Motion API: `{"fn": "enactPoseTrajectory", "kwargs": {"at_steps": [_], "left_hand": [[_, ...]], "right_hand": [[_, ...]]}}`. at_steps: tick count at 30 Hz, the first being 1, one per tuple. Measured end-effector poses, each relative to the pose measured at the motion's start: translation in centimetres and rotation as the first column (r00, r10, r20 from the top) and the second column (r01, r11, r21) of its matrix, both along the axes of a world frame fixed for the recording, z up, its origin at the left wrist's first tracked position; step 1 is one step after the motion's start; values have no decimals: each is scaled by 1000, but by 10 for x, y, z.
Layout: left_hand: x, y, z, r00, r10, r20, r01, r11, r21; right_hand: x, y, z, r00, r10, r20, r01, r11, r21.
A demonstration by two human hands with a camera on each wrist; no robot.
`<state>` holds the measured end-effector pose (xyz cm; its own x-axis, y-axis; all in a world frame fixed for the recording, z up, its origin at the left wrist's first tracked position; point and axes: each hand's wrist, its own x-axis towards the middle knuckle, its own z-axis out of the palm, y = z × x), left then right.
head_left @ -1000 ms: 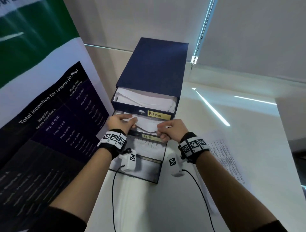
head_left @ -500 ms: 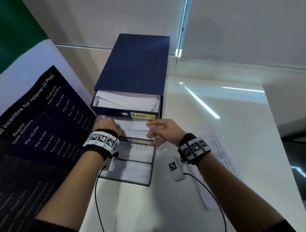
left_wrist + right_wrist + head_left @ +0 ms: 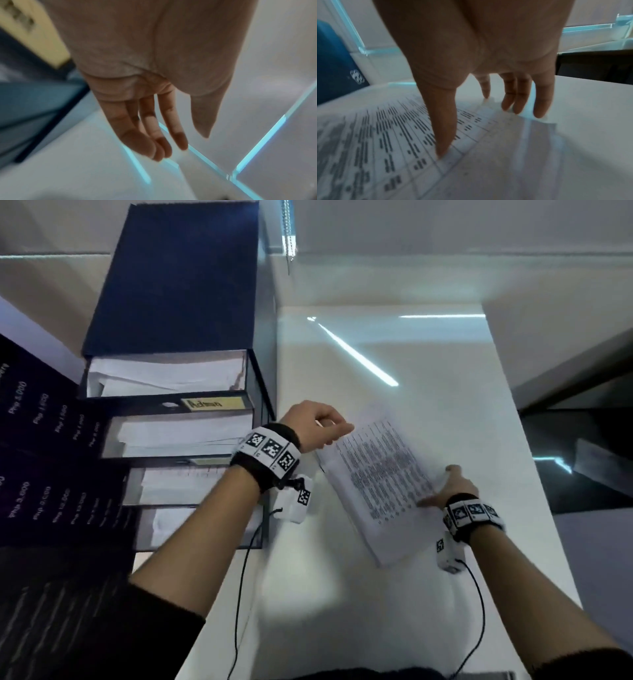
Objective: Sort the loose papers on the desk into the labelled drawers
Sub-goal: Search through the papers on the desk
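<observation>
A stack of printed papers (image 3: 380, 474) lies slanted on the white desk (image 3: 445, 354), right of the navy drawer unit (image 3: 178, 278). Several of its drawers stand pulled out with white sheets inside; the top one bears a yellow "Admin" label (image 3: 215, 404). My right hand (image 3: 442, 491) is at the stack's right edge. Its thumb (image 3: 443, 151) presses on the top printed sheet (image 3: 385, 135) and its straight fingers (image 3: 522, 102) touch the paper's edge. My left hand (image 3: 337, 429) hovers by the stack's far-left corner, fingers (image 3: 154, 142) relaxed and holding nothing.
A dark poster (image 3: 51, 457) with white price text stands close along the left of the drawer unit. The desk ends at a right edge (image 3: 534, 474) with a dark gap beyond. A wall and a blind cord (image 3: 287, 234) close off the back.
Both hands have left the second drawer, where they were laying a sheet, and moved right to the paper stack on the desk. The head view has swung right and down.
</observation>
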<state>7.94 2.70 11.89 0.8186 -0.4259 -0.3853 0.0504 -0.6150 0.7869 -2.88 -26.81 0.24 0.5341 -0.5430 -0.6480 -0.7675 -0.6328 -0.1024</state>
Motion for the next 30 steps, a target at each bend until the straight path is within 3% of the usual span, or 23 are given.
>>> {"fn": "enactPoseTrajectory", "kwargs": {"at_steps": [3,6,8,11,12,14,15,17,19,21,22,24,27,30], "left_hand": [[-5,-42,-56,991,-130,32,120,968,220],[-12,-77,-90,946,-309,99,242,874,422],[-15,-99,-99,858,-467,211,308,799,516],[-16,-125,-104,650,-706,282,410,637,652],[-15,-132,-104,608,-746,270,428,595,680],[-11,-144,-102,602,-756,258,434,581,688],[-8,-146,-99,632,-737,242,435,595,676],[-1,-145,-98,758,-637,142,436,656,616],[7,-132,-101,891,-447,82,351,790,503],[11,-109,-110,986,-146,75,115,939,323],[12,-99,-116,998,3,55,-16,971,240],[12,-81,-122,976,217,-34,-211,970,117],[8,-66,-128,890,407,-207,-406,913,51],[-4,-54,-142,833,500,-238,-478,866,148]], "right_hand": [[-3,-2,-2,998,26,65,-33,994,105],[3,-2,-6,974,187,125,-199,975,97],[8,-1,-6,930,318,185,-337,938,79],[17,-1,-5,832,440,338,-482,875,48],[21,-1,-3,799,444,405,-507,860,57],[30,-2,3,737,446,508,-545,837,56],[34,-4,7,715,442,542,-550,834,46],[39,-14,12,706,404,581,-501,865,7],[38,-29,12,765,293,574,-359,933,2],[32,-49,5,875,57,482,-132,983,124],[27,-55,1,912,-60,407,-25,979,200],[14,-58,-9,955,-157,254,82,956,281],[-4,-46,-20,973,-143,183,83,950,301],[-14,-28,-27,980,-83,181,39,971,236]]}}
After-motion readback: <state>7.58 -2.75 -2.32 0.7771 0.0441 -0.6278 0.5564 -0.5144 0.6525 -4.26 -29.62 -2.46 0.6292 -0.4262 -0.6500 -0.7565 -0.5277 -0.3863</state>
